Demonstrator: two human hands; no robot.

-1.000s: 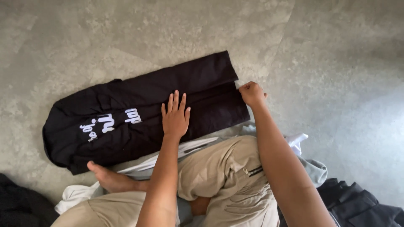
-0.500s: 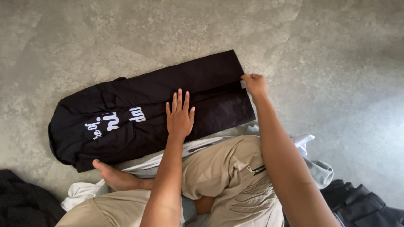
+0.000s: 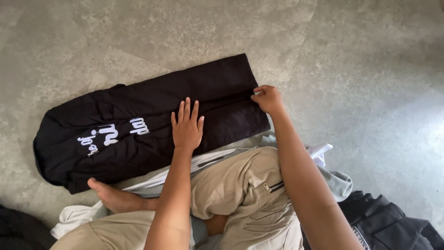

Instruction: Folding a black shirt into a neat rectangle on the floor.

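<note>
A black garment with white printed lettering (image 3: 138, 125) lies folded lengthwise on the grey floor in front of me. My left hand (image 3: 187, 125) rests flat on its middle, fingers spread, pressing the cloth down. My right hand (image 3: 267, 98) pinches the garment's right edge between thumb and fingers, at the seam of the fold. I sit cross-legged in beige trousers, with my bare foot (image 3: 113, 196) touching the garment's near edge.
White and grey clothes (image 3: 323, 159) lie under and beside my legs. Dark garments sit at the bottom right (image 3: 393, 222) and at the bottom left corner (image 3: 18, 231). Grey stone floor (image 3: 360, 69) surrounds everything.
My right hand has kept its grip on the garment's right edge and my left hand has stayed flat on the cloth. The view has shifted slightly; the garment looks a little straighter.
</note>
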